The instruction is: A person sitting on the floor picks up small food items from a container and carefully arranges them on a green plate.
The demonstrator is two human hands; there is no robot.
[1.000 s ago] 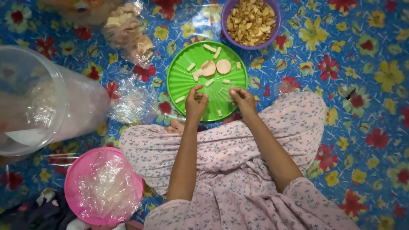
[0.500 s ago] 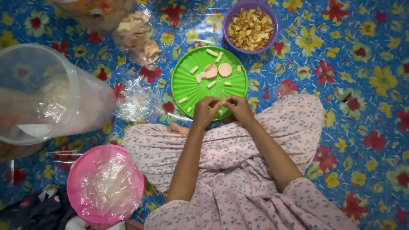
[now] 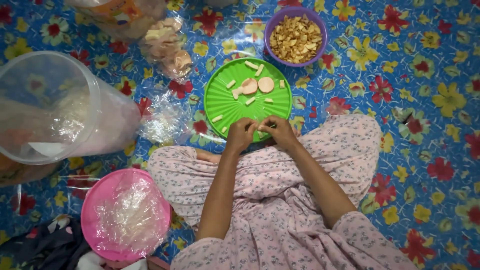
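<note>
Head view: the left hand (image 3: 241,134) and right hand (image 3: 280,131) meet at the near rim of the green plate (image 3: 222,100), fingers pinched together on a small pale cracker piece (image 3: 261,133) held between them. Just beyond the fingers lie round crackers (image 3: 257,85) and cut strips. Farther out stands a purple bowl (image 3: 321,29) of pieces; a pink bowl (image 3: 90,225) sits left.

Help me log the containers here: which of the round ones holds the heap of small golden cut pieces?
The purple bowl at the top, beyond the green plate. The plate carries only scattered pieces, the pink bowl holds clear plastic, and the clear tub lies on its side.
</note>
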